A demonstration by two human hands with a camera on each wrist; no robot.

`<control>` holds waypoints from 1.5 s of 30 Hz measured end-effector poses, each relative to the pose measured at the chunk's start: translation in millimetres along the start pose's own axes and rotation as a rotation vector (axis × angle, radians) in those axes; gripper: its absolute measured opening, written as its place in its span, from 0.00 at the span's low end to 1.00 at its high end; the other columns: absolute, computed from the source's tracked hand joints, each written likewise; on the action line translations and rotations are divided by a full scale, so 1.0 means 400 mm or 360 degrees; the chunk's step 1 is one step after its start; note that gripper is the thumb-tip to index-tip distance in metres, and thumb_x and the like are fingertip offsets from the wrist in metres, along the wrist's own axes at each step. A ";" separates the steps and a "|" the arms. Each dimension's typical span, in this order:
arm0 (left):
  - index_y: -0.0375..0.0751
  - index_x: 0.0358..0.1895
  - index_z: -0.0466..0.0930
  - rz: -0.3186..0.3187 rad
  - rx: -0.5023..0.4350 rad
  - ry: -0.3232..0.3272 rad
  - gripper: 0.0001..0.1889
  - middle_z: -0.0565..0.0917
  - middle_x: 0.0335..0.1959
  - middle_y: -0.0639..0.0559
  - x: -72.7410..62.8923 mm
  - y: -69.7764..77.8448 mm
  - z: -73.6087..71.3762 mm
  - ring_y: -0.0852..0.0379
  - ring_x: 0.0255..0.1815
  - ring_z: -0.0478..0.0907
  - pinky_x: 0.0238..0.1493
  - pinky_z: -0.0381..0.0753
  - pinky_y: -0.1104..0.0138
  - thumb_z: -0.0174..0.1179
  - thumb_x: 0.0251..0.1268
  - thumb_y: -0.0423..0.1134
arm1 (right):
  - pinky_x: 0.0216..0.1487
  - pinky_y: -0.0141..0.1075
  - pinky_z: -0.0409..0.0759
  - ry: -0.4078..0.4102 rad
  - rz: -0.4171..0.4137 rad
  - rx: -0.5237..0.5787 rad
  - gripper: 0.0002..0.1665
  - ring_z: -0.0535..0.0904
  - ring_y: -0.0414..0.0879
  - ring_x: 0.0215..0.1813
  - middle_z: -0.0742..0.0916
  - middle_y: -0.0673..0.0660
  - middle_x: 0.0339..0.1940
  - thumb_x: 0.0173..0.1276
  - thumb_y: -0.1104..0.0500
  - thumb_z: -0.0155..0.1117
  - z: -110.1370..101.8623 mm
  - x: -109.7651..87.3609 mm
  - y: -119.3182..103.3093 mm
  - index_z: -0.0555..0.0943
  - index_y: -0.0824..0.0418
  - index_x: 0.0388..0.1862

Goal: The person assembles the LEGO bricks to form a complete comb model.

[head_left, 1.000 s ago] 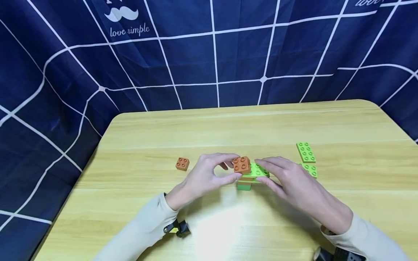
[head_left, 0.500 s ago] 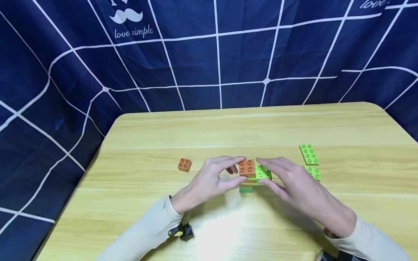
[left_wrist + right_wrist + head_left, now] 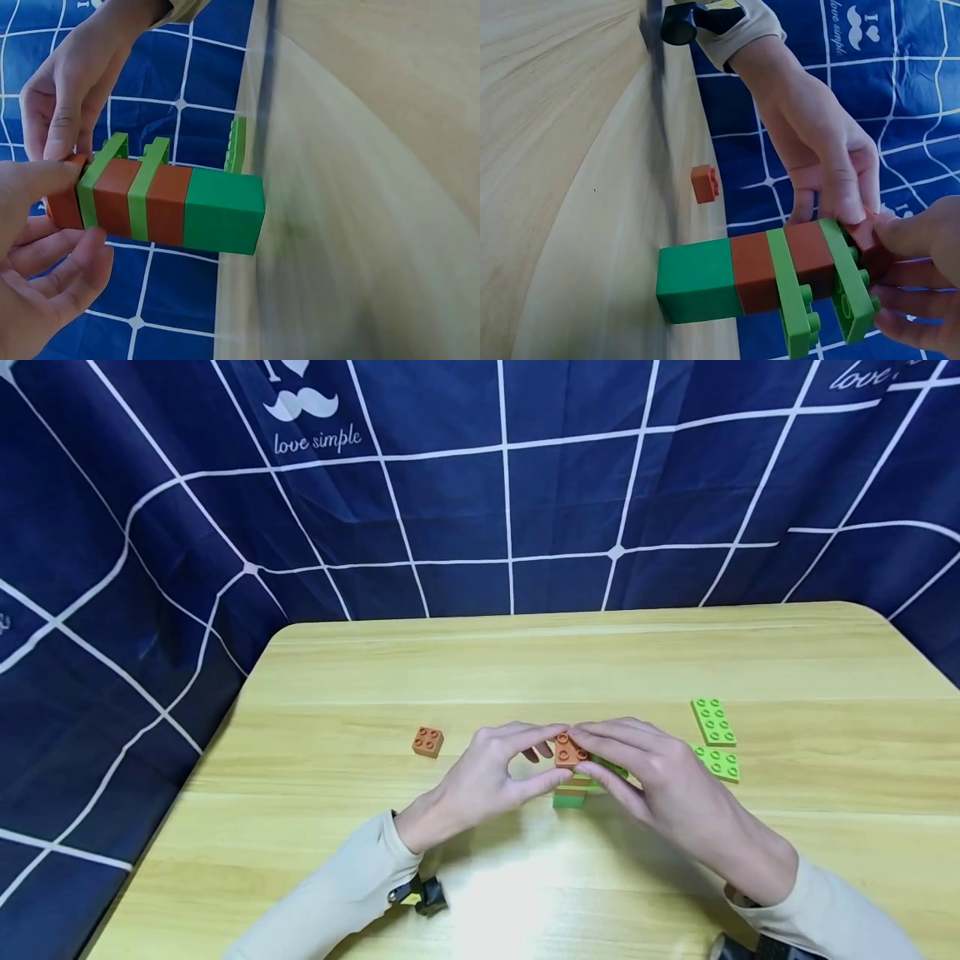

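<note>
right hand [image 3: 663, 777], shifted from green plate [image 3: 843, 264] below fingertips, joins left hand [image 3: 486, 774] pinching top orange brick [image 3: 567, 750]; likely steadier grip.

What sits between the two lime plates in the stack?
One orange brick, at one end only; the right wrist view shows open space beyond it.

A pale yellow wood table [image 3: 360, 668] has round back corners [image 3: 294, 633] & a v. bright white shine [image 3: 493, 906] near the front. A dark blue cloth [image 3: 450, 514] w/ white lines [image 3: 507, 510] in squares hangs behind it & on its L & R sides. Up top L: a white mustache pic [image 3: 302, 404] & curly white words [image 3: 318, 440], "love simple".
</note>
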State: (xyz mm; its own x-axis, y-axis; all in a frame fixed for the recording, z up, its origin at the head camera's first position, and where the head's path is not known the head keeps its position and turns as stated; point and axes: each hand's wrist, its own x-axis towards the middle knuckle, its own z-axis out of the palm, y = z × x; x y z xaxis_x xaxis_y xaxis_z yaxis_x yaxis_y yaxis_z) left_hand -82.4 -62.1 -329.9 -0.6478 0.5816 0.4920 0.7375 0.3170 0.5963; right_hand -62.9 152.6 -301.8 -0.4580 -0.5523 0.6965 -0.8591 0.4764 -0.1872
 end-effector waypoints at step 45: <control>0.32 0.52 0.81 0.0143 -0.0008 0.0167 0.18 0.86 0.45 0.43 0.007 -0.012 0.007 0.57 0.45 0.83 0.53 0.77 0.75 0.67 0.59 0.36 | 0.46 0.34 0.82 0.0028 0.0089 0.0139 0.30 0.86 0.54 0.40 0.89 0.60 0.40 0.73 0.43 0.51 0.000 -0.001 0.014 0.86 0.68 0.42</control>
State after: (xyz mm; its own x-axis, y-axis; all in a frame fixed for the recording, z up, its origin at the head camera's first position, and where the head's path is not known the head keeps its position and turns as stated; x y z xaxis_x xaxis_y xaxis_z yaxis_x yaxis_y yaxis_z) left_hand -87.4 -60.0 -333.0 -0.5956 0.5261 0.6070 0.7928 0.2631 0.5498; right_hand -67.5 155.4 -303.3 -0.5024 -0.5140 0.6953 -0.8492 0.4443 -0.2852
